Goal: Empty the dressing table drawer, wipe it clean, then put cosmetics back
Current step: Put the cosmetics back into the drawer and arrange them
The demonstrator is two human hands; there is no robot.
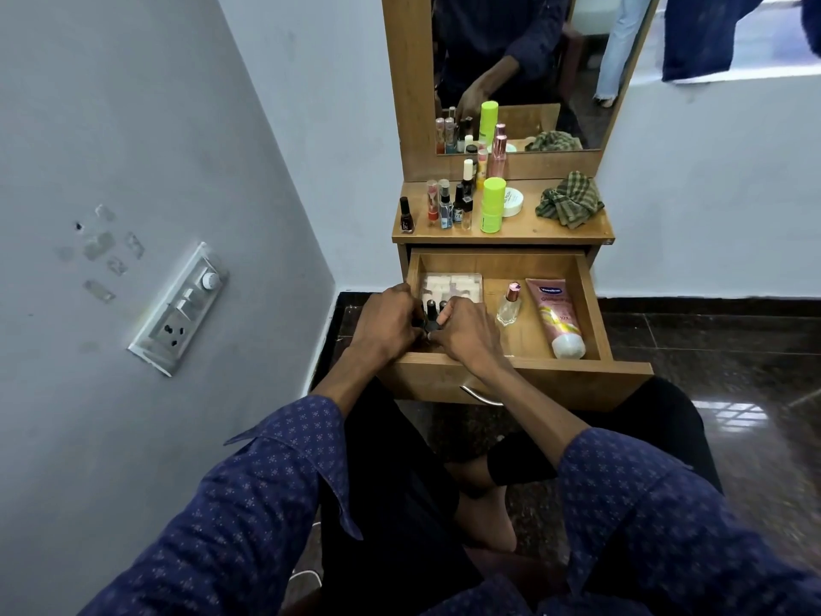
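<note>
Both hands meet in the open drawer's (593, 304) front-left corner: the left hand (385, 324) and right hand (464, 329) curl their fingers round small dark bottles (432, 314) (how many, I cannot tell). Behind them in the drawer lies a clear box (453, 284); toward its right side sit a perfume bottle (510, 304) and a pink tube (557, 315). Above the drawer, the tabletop (555, 231) carries cosmetics (466, 200) and a checked cloth (568, 200).
</note>
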